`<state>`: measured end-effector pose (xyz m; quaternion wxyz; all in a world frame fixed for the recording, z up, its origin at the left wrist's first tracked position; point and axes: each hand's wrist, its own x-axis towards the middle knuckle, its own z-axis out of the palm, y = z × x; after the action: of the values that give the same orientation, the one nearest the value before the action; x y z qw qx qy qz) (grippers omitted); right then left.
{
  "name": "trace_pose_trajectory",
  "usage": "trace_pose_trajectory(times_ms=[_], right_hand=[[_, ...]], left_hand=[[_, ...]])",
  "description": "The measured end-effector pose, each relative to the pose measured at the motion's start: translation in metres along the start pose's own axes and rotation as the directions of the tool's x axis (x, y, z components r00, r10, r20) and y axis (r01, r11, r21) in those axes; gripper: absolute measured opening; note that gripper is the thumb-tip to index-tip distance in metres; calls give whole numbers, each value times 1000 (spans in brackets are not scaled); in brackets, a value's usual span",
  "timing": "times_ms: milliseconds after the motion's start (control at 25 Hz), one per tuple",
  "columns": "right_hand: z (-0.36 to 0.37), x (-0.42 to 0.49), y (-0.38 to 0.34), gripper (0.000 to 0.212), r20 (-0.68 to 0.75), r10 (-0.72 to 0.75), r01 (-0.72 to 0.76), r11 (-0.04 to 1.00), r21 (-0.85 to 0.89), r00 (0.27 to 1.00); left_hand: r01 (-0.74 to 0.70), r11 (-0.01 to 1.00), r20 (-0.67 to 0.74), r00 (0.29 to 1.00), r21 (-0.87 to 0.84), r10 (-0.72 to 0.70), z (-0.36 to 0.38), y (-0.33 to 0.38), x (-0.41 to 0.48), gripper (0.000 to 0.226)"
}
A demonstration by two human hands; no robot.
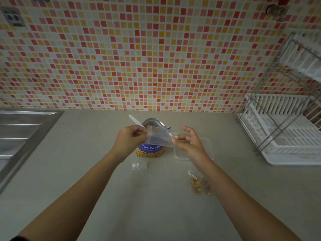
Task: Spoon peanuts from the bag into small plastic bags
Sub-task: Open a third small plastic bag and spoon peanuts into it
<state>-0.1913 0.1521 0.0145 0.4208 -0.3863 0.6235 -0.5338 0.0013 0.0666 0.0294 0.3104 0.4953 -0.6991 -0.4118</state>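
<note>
- Lying along the left edge of the desk (156, 214), a steel sink (20, 134) shows its ribbed draining board.
- Left hand (128, 140): raised above the desk, fingers curled, pinching the left edge of a small clear bag (158, 137).
- White spoon (136, 120): its handle slants up and to the far left out of the open mouth of the peanut bag (150, 150), passing just behind the left hand's fingers; whether they touch it cannot be told.
- The peanut bag stands upright near the far wall, at the middle of the desk, with a blue label and peanuts showing through its lower window.
- The small clear bag hangs in the air between both hands, in front of the peanut bag's top, and looks empty.
- An empty flat bag (139, 169) lies on the desk just near of the peanut bag.
- Right hand (188, 143): thumb and forefinger pinch the right edge of the small clear bag; the other fingers are lifted and loosely bent.
- A clear plastic container (209, 148) sits on the desk under the right hand.
- Two filled bags (197, 184) of peanuts lie side by side, near of the container, partly under the right forearm.
- A white dish rack (286, 136) stands at the far right.
</note>
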Motion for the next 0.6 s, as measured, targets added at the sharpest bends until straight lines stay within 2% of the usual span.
trace_pose_trajectory(times_ms=[80,200,360,440,520,560,600], right_hand=[[-1,1,-3,52,25,7,-7,1000,9,1000],[0,4,-5,51,39,13,-18,994,112,999],[1,11,-3,45,-24,-5,11,968,251,1000],[4,14,-3,43,-55,31,-13,957,289,998],[7,19,-4,42,-152,-1,26,986,167,988],[7,21,-4,43,-216,-108,112,994,7,970],[6,23,-5,45,-225,-276,233,952,-200,935]], left_hand=[[24,998,34,999,-55,-22,-2,2,2,14],[42,992,48,998,-117,-37,-3,6,5,12],[14,996,18,1000,-86,-13,-7,7,10,10],[0,998,16,1000,-56,1,-7,8,13,11],[-8,1000,13,1000,-27,9,-9,9,19,12],[-8,1000,17,1000,-16,8,-11,11,21,13],[-10,1000,27,1000,-8,10,-14,14,24,12]])
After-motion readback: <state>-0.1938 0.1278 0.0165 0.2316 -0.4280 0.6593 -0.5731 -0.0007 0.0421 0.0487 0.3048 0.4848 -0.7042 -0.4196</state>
